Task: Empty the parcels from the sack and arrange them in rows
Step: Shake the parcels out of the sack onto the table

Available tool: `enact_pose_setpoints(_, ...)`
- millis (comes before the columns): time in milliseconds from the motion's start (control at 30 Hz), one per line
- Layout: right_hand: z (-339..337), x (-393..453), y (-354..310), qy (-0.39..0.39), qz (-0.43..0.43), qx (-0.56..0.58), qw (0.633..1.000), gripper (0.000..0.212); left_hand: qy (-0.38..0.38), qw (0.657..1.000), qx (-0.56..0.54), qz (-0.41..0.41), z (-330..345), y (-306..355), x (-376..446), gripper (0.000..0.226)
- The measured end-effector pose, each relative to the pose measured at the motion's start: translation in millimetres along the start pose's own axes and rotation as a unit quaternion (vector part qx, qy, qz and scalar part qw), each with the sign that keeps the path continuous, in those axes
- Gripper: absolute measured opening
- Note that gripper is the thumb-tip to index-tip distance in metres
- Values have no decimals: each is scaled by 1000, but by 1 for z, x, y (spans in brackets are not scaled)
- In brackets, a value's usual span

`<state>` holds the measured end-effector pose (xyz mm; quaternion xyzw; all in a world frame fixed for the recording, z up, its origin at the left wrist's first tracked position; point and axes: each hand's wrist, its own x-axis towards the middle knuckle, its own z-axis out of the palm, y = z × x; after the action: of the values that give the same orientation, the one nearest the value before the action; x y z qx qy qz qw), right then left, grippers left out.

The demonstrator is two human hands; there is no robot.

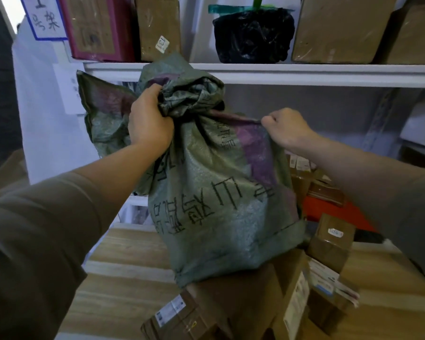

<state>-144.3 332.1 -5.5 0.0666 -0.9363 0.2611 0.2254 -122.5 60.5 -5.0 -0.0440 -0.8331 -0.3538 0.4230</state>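
Sleeved forearms reach in from the near edge as a person upends a green woven sack [221,204] over a heap of cardboard parcels [250,305] on a wooden counter [123,285]. The left hand [149,123] is clenched round a bunch of gathered fabric at the sack's raised end; the right hand [286,127] pinches the sack's upper edge in a closed fist. The sack hangs between them, printed characters upside down, its lower end resting on the parcels.

Emptying appears well under way: several boxes already lie tumbled at near right, some on edge, but the sack looks full enough that more may be inside, which cannot be confirmed. No rows have been started; all sorting seems left to do.

Behind, a white shelf [304,72] carries brown boxes, a red-sided box [93,28] and a black-wrapped bundle [253,35]. An orange object [334,214] sits beyond the heap at right. The jumbled pile crowds the right of the counter; bare boards show at left.
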Motion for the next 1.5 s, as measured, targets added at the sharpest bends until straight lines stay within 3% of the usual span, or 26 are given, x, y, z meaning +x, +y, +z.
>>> enact_pose_setpoints(267,-12,-18,19,37,48,6,998,38,-33,999,-18,-7,20,19,-8,38)
enact_pose_setpoints(567,3,-19,-3,42,1,6,999,30,-109,972,153,-141,1,-6,-2,63)
enact_pose_setpoints(700,4,-12,-19,76,15,-27,997,29,-148,968,64,-190,4,-30,6,67)
enact_pose_setpoints(967,-5,-10,-25,159,52,-85,982,32,-206,959,-105,-165,40,-66,2,80)
enact_pose_setpoints(1100,-16,-10,-22,211,67,-71,973,25,-170,960,-163,-153,48,-53,14,69)
enact_pose_setpoints(1167,-19,-9,-20,210,71,-76,972,27,-183,963,-151,-125,53,-51,18,67)
enact_pose_setpoints(1267,-24,-12,-13,195,74,-112,971,30,-283,951,-77,-100,68,-61,15,67)
enact_pose_setpoints(1400,-30,-15,-11,236,67,-112,963,29,-249,954,-116,-123,80,-51,18,62)
enact_pose_setpoints(1500,-32,-13,-7,198,97,-93,971,26,-253,947,-128,-154,85,-47,17,59)
